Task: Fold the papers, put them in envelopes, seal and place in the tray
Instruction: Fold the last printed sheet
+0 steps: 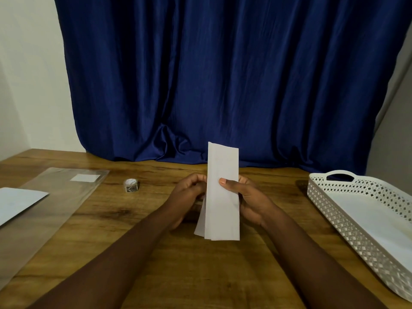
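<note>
A white paper (223,204), folded lengthwise into a narrow strip, stands upright above the middle of the wooden table. My right hand (247,199) grips its right edge, thumb pressed across the front. My left hand (187,195) holds the left edge, its fingers curled behind the layers, which fan apart at the bottom. A white envelope (17,204) lies at the far left on a clear plastic sleeve (55,197). The white perforated tray (365,221) sits at the right.
A small roll of stickers (131,185) stands on the table left of my hands. A dark blue curtain (223,81) hangs behind the table's far edge. Bare wood shows in front of my forearms.
</note>
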Demonstrator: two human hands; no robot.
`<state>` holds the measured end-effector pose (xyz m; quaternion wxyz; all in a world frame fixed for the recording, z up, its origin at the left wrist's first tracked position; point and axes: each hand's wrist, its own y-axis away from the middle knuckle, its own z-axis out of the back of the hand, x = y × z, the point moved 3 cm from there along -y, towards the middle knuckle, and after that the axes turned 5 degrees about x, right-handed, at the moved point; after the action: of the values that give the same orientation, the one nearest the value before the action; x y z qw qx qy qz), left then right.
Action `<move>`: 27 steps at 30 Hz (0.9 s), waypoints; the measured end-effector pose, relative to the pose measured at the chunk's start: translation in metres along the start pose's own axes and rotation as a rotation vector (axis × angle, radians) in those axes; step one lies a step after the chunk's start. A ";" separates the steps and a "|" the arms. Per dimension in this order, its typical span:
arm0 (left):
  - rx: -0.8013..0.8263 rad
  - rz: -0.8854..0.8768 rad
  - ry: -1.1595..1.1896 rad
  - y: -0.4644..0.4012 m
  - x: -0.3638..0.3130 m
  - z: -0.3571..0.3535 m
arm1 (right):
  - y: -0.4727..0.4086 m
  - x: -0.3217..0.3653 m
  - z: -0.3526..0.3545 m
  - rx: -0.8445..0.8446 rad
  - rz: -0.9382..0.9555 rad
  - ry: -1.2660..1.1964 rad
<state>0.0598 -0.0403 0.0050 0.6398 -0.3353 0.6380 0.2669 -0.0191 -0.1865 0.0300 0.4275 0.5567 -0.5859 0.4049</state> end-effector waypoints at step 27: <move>-0.018 0.088 0.303 0.003 -0.005 0.013 | -0.011 0.005 0.010 -0.349 0.175 0.228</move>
<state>0.0654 -0.0277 0.0093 0.5210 -0.3491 0.7388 0.2469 -0.0085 -0.1985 0.0314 0.5439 0.3719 -0.6412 0.3933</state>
